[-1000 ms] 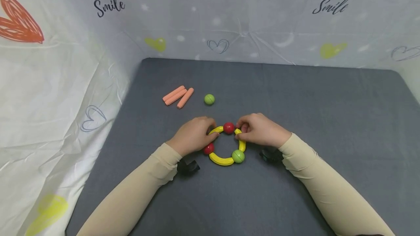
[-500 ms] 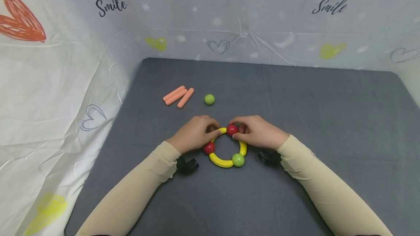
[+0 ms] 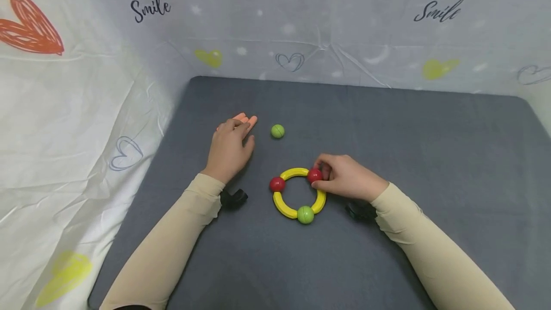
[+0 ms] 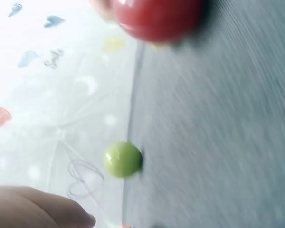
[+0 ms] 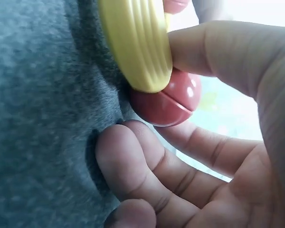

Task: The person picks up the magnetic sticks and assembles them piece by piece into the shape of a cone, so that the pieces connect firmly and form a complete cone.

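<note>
Yellow curved pieces (image 3: pixel 294 172) and balls form a ring on the grey table. My right hand (image 3: pixel 350 178) pinches the red ball (image 3: pixel 314 175) at the ring's upper right; in the right wrist view that red ball (image 5: pixel 156 107) meets the end of a yellow piece (image 5: pixel 137 42). Another red ball (image 3: pixel 277 184) sits at the left, and a grooved green ball (image 3: pixel 305 215) at the bottom. Farther back, my left hand (image 3: pixel 228 149) lies over the orange sticks (image 3: pixel 253 121), partly covering them, fingers loosely extended. Whether its fingertips touch them is hidden.
A loose green ball (image 3: pixel 277 131) lies behind the ring, right of the sticks. The dark grey table (image 3: pixel 409 138) meets a printed white cloth (image 3: pixel 361 27) at the back and left. Black wrist cameras (image 3: pixel 234 199) hang under both wrists.
My left hand has left the ring and moved back and left to the orange sticks. My right hand has gone from the yellow piece to the red ball, and that ball has shifted right.
</note>
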Motion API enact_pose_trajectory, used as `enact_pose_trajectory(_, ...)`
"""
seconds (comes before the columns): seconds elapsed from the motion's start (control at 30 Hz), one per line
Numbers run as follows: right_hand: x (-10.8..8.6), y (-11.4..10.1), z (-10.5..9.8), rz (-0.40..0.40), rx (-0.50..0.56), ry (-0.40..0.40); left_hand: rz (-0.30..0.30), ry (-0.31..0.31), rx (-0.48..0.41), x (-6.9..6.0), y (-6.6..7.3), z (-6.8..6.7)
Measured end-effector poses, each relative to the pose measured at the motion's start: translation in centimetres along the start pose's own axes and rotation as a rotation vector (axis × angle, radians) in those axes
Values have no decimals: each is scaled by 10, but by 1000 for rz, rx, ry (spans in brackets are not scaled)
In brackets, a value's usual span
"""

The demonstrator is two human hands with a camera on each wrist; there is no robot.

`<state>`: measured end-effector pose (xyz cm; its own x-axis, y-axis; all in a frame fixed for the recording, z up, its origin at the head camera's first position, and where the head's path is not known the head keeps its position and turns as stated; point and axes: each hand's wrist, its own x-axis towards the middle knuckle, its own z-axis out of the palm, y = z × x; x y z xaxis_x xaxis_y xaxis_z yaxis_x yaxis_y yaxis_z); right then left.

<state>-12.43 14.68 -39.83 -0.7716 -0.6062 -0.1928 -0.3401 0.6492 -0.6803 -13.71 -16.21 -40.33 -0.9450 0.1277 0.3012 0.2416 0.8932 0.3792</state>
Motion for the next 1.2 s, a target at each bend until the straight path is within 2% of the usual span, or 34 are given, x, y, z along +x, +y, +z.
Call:
enact_pose_trajectory(0.1, -6, 3, 2, 24, 10, 8, 6, -8, 82, 2, -5, 1)
enact_pose_trajectory(0.3, -18, 5, 5, 61, 7, 23, 73, -17, 220, 2, -10, 4)
enact_pose_trajectory(0.4, -23, 5, 7, 77, 0, 30, 84, -11, 224, 3, -12, 5)
enact_pose_trajectory(0.5, -28, 7, 9, 73, -6, 38, 41, -41, 163, 5, -14, 4)
enact_pose_trajectory(0.67, -32, 9, 10, 59, -13, 60, -76, -200, 43, 8, -15, -2)
enact_pose_trajectory(0.83, -31, 10, 11, 71, -26, 72, -216, -409, -27, 11, -9, -21)
enact_pose_trajectory(0.87, -31, 10, 11, 72, -32, 74, -223, -443, -49, 10, -7, -25)
enact_pose_trajectory(0.93, -30, 10, 11, 77, -40, 75, -188, -488, -124, 8, 1, -30)
enact_pose_trajectory(1.0, -30, 10, 11, 79, -47, 79, -71, -525, -216, 4, 11, -33)
enact_pose_trajectory(1.1, -29, 11, 13, 78, -46, 85, 146, -553, -359, -3, 27, -29)
enact_pose_trajectory(1.17, -29, 11, 14, 74, -45, 90, 251, -558, -426, -8, 36, -25)
enact_pose_trajectory(1.2, -29, 12, 14, 70, -46, 92, 283, -551, -452, -10, 39, -22)
